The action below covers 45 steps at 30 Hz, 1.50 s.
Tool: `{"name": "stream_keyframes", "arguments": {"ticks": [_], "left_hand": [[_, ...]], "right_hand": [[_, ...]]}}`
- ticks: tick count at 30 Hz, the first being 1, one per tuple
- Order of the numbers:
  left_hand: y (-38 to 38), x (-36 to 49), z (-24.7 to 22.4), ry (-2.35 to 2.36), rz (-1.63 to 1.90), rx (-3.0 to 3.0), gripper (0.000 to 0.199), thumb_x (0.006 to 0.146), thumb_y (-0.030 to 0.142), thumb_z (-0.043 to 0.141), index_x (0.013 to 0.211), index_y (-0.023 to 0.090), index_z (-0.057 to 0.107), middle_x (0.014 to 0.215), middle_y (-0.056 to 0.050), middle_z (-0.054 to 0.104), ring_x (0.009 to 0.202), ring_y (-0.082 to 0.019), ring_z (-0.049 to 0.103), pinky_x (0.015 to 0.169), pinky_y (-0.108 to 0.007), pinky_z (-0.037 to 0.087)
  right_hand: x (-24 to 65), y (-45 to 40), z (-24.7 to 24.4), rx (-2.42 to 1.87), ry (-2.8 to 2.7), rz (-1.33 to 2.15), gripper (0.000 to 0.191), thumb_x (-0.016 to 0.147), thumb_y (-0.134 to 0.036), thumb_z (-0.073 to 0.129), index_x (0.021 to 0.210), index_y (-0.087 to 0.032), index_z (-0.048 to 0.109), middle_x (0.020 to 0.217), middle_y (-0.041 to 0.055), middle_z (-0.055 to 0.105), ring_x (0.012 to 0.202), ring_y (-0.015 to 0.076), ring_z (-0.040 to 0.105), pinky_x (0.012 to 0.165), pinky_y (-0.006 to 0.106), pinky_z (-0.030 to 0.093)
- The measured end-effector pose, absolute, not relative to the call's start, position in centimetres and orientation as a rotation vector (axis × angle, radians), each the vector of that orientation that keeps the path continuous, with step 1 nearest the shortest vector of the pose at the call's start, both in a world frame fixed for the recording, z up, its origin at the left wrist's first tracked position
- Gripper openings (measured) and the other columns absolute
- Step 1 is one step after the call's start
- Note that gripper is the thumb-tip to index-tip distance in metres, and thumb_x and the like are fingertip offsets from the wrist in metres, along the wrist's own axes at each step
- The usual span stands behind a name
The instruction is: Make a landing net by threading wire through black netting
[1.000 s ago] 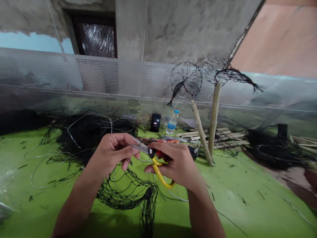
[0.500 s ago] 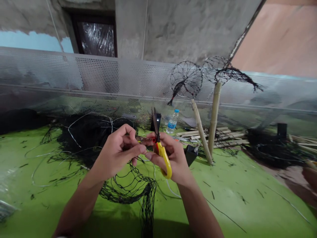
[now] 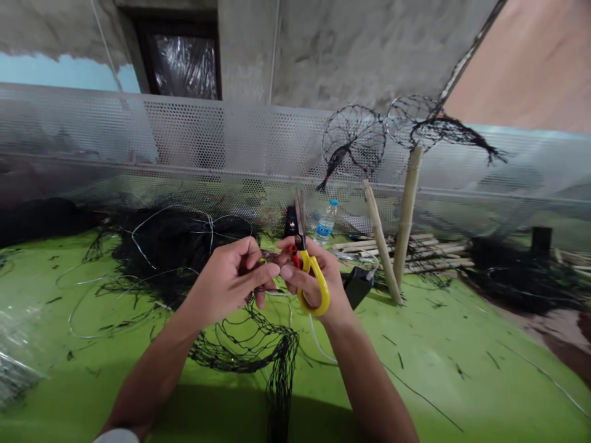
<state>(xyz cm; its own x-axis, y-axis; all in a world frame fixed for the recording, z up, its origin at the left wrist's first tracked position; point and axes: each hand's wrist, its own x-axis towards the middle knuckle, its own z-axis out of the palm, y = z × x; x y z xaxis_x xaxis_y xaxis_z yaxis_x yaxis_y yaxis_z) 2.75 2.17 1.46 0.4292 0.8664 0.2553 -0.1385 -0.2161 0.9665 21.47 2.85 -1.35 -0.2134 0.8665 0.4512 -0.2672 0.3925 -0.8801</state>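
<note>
A pair of scissors (image 3: 318, 294) with yellow handles sits in my right hand (image 3: 329, 280), its blades pointing up. A small red piece (image 3: 294, 252) shows beside the scissors' pivot; its kind is unclear. My left hand (image 3: 226, 280) is closed, thumb and fingers pinched close to my right thumb. Below both hands hangs a black knotted net (image 3: 242, 354), its upper edge and thin wire running up to the fingers. Its strands gather into a tail at the lower middle. The exact pinch point is hidden by the fingers.
A heap of black netting (image 3: 161, 252) with loose wire lies at left. Behind stand a water bottle (image 3: 325, 223), a black box (image 3: 359, 286) and upright bamboo sticks (image 3: 407, 215) holding finished-looking hoop nets (image 3: 354, 140). More bamboo pieces (image 3: 429, 252) lie behind on the green surface (image 3: 443, 357).
The scissors have turned so that their yellow handle loops show wider, and the blades stand a little further right. Both hands stay close together. The whole view has shifted slightly.
</note>
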Motion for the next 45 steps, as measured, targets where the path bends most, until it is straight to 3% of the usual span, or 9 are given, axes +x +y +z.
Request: {"name": "stream_keyframes", "arguments": {"ticks": [6, 11, 16, 23, 29, 32, 36, 41, 45], "left_hand": [[1.9, 3.3, 0.6, 0.603, 1.14, 1.529, 0.049, 0.089, 0.039, 0.08, 0.076, 0.023, 0.035, 0.059, 0.003, 0.068, 0.041, -0.009, 0.061, 0.036, -0.014, 0.046], [1.9, 3.5, 0.2, 0.634, 1.24, 1.576, 0.044, 0.095, 0.047, 0.073, 0.08, 0.024, 0.038, 0.059, 0.004, 0.066, 0.04, -0.008, 0.058, 0.035, -0.014, 0.044], [1.9, 3.6, -0.4, 0.697, 1.292, 1.661, 0.044, 0.102, 0.063, 0.052, 0.087, 0.025, 0.037, 0.053, 0.009, 0.048, 0.036, -0.009, 0.053, 0.032, -0.016, 0.037], [2.6, 3.7, -0.9, 0.652, 1.151, 1.707, 0.04, 0.105, 0.065, 0.042, 0.097, 0.025, 0.041, 0.063, 0.009, 0.048, 0.04, -0.008, 0.051, 0.034, -0.017, 0.041], [3.0, 2.5, 0.5, 0.557, 1.089, 1.733, 0.061, 0.104, 0.073, 0.031, 0.096, 0.018, 0.057, 0.085, -0.003, 0.061, 0.075, -0.014, 0.063, 0.071, -0.026, 0.058], [2.7, 1.3, 1.3, 0.614, 1.097, 1.824, 0.045, 0.106, 0.059, 0.046, 0.102, 0.019, 0.064, 0.096, -0.005, 0.067, 0.09, -0.015, 0.066, 0.083, -0.025, 0.056], [2.1, -0.5, 2.2, 0.703, 1.009, 1.993, 0.025, 0.098, 0.042, 0.071, 0.114, 0.023, 0.067, 0.114, -0.004, 0.071, 0.107, -0.015, 0.069, 0.092, -0.022, 0.056], [1.9, -1.5, 2.5, 0.911, 1.044, 2.075, 0.02, 0.094, 0.039, 0.075, 0.106, 0.023, 0.072, 0.094, -0.001, 0.075, 0.083, -0.013, 0.072, 0.077, -0.019, 0.058], [1.7, -0.8, 2.6, 0.883, 1.002, 2.161, 0.019, 0.094, 0.038, 0.075, 0.108, 0.025, 0.075, 0.095, 0.0, 0.079, 0.087, -0.013, 0.073, 0.08, -0.019, 0.057]], "right_hand": [[21.3, 3.4, -1.9, -0.541, -1.45, 1.231, 0.043, 0.072, -0.032, 0.09, 0.108, -0.022, 0.07, 0.071, -0.0049, 0.062, 0.053, 0.007, 0.05, 0.051, 0.023, 0.047], [20.8, 3.2, -1.9, -0.454, -1.416, 1.282, 0.047, 0.068, -0.026, 0.093, 0.107, -0.024, 0.068, 0.081, -0.0034, 0.071, 0.058, 0.0105, 0.064, 0.059, 0.027, 0.058], [20.4, 2.2, -1.5, -0.613, -1.409, 1.16, 0.051, 0.063, -0.024, 0.095, 0.105, -0.024, 0.068, 0.085, -0.0007, 0.075, 0.068, 0.0146, 0.07, 0.066, 0.03, 0.062], [19.6, 0.8, -1.1, -0.556, -1.451, 1.244, 0.037, 0.073, -0.024, 0.089, 0.102, -0.024, 0.066, 0.074, -0.0055, 0.067, 0.051, 0.0105, 0.062, 0.053, 0.028, 0.06], [20.2, 1.1, -1.0, -0.715, -1.378, 0.929, 0.036, 0.075, -0.035, 0.086, 0.101, -0.025, 0.064, 0.081, -0.0016, 0.07, 0.063, 0.0126, 0.064, 0.058, 0.028, 0.058], [20.4, 1.5, -1.1, -0.772, -1.392, 0.786, 0.033, 0.079, -0.039, 0.082, 0.103, -0.026, 0.063, 0.078, -0.002, 0.064, 0.06, 0.0113, 0.059, 0.053, 0.028, 0.052], [20.3, 1.7, -1.2, -0.798, -1.333, 0.697, 0.032, 0.085, -0.042, 0.077, 0.107, -0.028, 0.059, 0.079, -0.0019, 0.059, 0.054, 0.0105, 0.053, 0.046, 0.028, 0.047], [20.5, 1.9, -1.3, -0.716, -1.194, 0.703, 0.032, 0.083, -0.04, 0.08, 0.106, -0.029, 0.061, 0.082, -0.002, 0.056, 0.054, 0.0097, 0.054, 0.05, 0.029, 0.051], [20.7, 2.0, -1.5, -0.726, -1.201, 0.671, 0.031, 0.086, -0.041, 0.079, 0.108, -0.03, 0.06, 0.082, -0.0022, 0.056, 0.054, 0.0106, 0.054, 0.051, 0.031, 0.051]]}}
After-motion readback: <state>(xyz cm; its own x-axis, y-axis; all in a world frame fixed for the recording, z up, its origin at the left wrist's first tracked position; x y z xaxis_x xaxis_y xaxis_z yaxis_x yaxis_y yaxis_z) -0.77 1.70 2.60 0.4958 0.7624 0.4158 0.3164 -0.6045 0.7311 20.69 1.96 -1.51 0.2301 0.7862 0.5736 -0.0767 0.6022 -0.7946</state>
